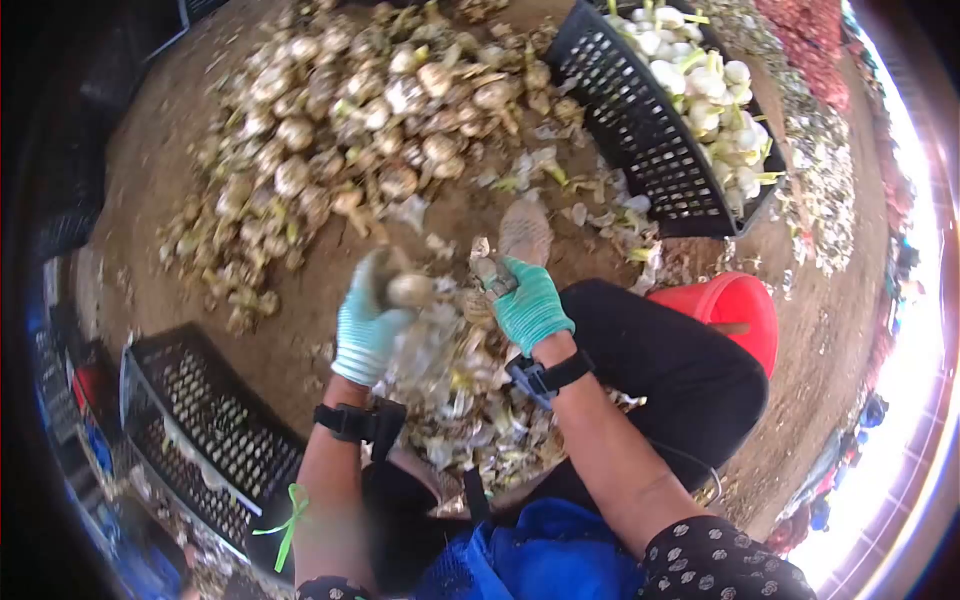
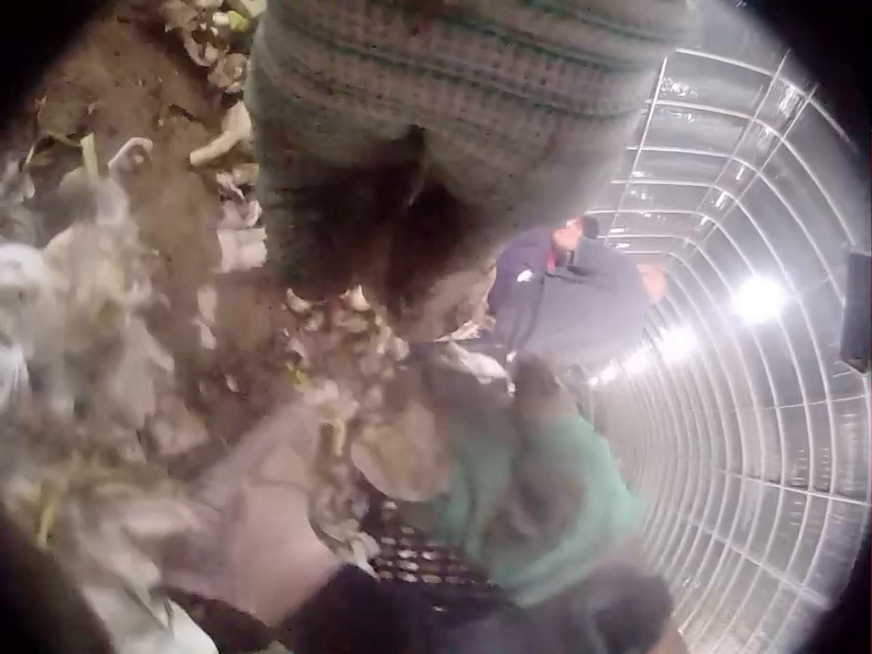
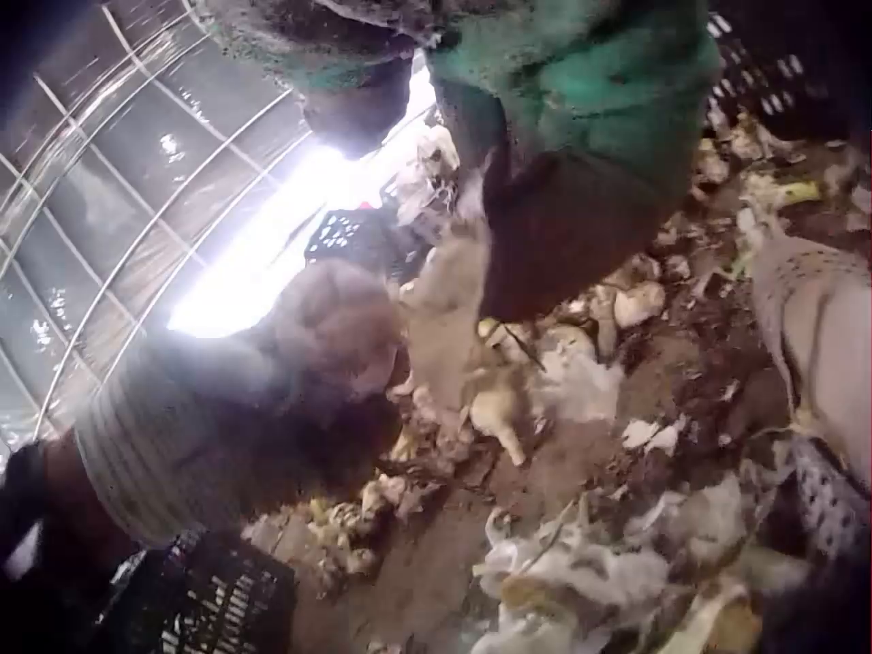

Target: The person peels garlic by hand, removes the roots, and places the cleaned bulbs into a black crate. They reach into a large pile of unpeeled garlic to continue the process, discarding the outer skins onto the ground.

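My left hand (image 1: 368,322), in a pale knitted work glove with dirty fingers, holds a garlic bulb (image 1: 410,290); motion blurs both. Close to its right, my right hand (image 1: 532,305) wears a green-coated glove with dirt-darkened fingertips. Its curled fingers pinch a pale piece of garlic skin (image 1: 481,246), which hangs as a papery strip (image 3: 450,307) in the right wrist view. There, the left glove (image 3: 205,436) reaches toward the right one with the bulb (image 3: 341,327) at its fingers. Below both hands lies a heap of peeled skins (image 1: 470,410).
A large pile of unpeeled garlic (image 1: 370,110) covers the ground ahead. At the upper right stands a black crate (image 1: 640,130) of cleaned white bulbs (image 1: 705,85). A red bucket (image 1: 745,320) is beside the right leg, another black crate (image 1: 205,420) at left. A shoe (image 1: 525,232) stands just ahead.
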Available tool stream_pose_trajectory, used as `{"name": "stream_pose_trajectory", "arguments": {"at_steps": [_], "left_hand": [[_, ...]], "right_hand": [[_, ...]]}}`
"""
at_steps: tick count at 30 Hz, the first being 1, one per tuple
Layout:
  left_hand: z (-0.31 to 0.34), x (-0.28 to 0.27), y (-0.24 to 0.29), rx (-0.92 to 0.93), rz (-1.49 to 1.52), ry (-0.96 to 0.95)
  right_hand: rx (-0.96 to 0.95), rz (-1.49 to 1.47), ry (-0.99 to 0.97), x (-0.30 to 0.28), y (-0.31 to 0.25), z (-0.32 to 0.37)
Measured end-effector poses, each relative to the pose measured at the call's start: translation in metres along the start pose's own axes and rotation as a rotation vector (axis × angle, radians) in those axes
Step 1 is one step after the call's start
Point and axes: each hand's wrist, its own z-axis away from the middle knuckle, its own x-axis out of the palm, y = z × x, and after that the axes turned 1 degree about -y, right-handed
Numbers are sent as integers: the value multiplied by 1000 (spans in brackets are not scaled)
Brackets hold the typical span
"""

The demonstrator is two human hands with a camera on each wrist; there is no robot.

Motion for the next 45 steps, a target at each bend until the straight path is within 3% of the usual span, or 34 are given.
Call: {"name": "stream_pose_trajectory", "arguments": {"at_steps": [2,3,4,5,7,9,12,15,18,21,25,27,29,30,32,33,34,35,37,39,42,44,45], "left_hand": [[39,20,25,-73,-4,-60],[54,27,36,-115,26,-89],[66,30,28,-40,53,-100],[79,38,27,8,-159,-60],[100,39,27,80,-340,-56],[125,48,43,24,-325,-51],[151,55,40,130,-471,27],[168,55,39,-9,-296,70],[188,54,42,-73,260,95],[200,51,47,-91,346,75],[214,51,48,-134,350,106],[215,49,37,-70,403,159],[220,49,46,-15,517,216],[219,46,37,41,423,221],[219,41,24,93,329,229],[218,40,22,250,23,242],[218,40,23,405,-284,250],[219,42,26,407,-282,247],[224,45,36,385,-516,238],[225,47,37,369,-532,254],[229,48,37,299,-311,237],[230,50,43,18,464,190],[229,50,42,18,464,189]], "right_hand": [[-279,513,-85,6,-9,28],[-283,518,-97,7,-14,40],[-268,720,-166,9,-19,50],[-252,919,-232,11,-20,60],[-206,830,-244,7,-9,73],[-268,761,-264,-1,5,82],[-284,719,-290,-3,14,103],[-316,648,-336,-6,31,110],[-322,585,-441,-11,9,135],[-210,614,-496,-13,1,145],[-254,510,-461,-19,6,157],[-212,616,-439,-22,-2,164],[104,-71,-529,-27,6,161],[-11,142,-393,-25,10,164],[-82,315,-460,-18,-9,180],[-153,484,-518,-16,-15,185],[-223,398,-514,-7,-5,183],[-225,399,-510,-8,0,182],[-327,695,-366,-7,0,185],[-396,615,-346,-5,2,189],[-360,761,-303,-5,6,190],[-498,650,-289,-5,15,187],[-498,649,-288,-7,15,187]]}}
